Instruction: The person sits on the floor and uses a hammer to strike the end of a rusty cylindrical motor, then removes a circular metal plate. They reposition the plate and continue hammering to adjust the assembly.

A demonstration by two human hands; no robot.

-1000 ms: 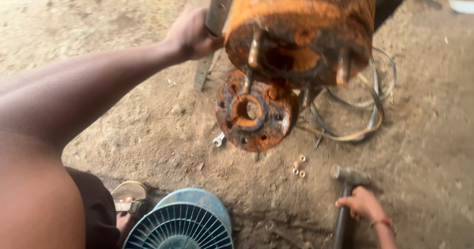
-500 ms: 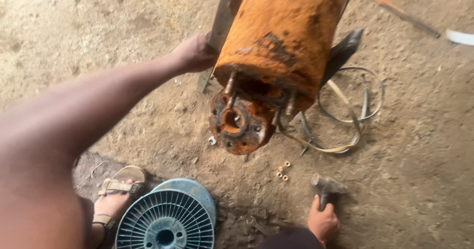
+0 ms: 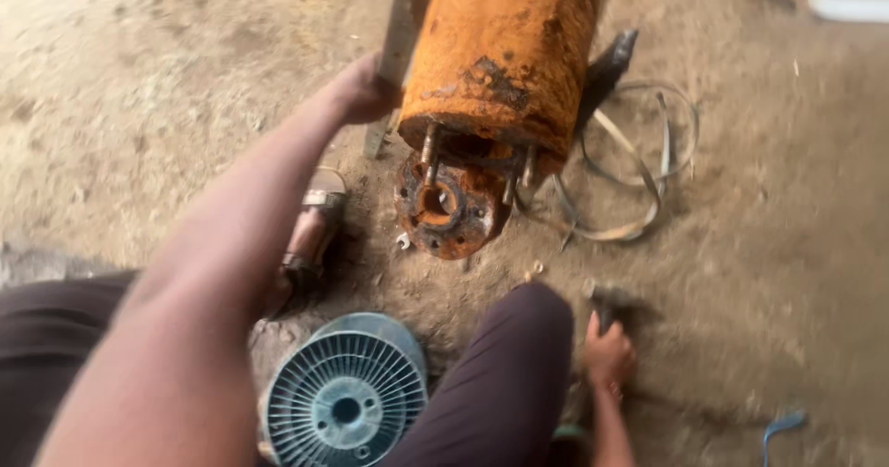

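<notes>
Two hands, well apart. Left hand (image 3: 366, 87) far forward at the end of a straight arm, against the near side of a rusty orange drum (image 3: 505, 50) and beside a grey metal bar (image 3: 400, 50). Impossible to tell whether curled round the bar or only pressed flat to the drum, with the fingers hidden behind both. Right hand (image 3: 608, 354) low and close to the body, clamped on the handle of what looks like a hammer (image 3: 607, 305), its head down on the dirt floor (image 3: 787, 273), blurred.

Between the hands, nearer the left: a round rusty flange plate (image 3: 447, 206) flat on the dirt under the drum's open end, clear of it. Just above the plate, bare studs (image 3: 428, 148) out of the drum's rim, nothing threaded on them. Small loose nuts (image 3: 535, 268) ahead of the right hand, a little way from the hammer.

Judging by this: plate already off and fasteners already undone. Drum itself propped on end, otherwise whole. Nothing visible inside the bore.

Beyond the right hand, past the drum: a loop of flat metal strapping (image 3: 639, 166). Left of the right hand, across a knee in dark cloth (image 3: 509, 374): a blue-grey ribbed fan cover (image 3: 344, 402), face up. Under the left forearm: a sandalled foot (image 3: 310, 236).
</notes>
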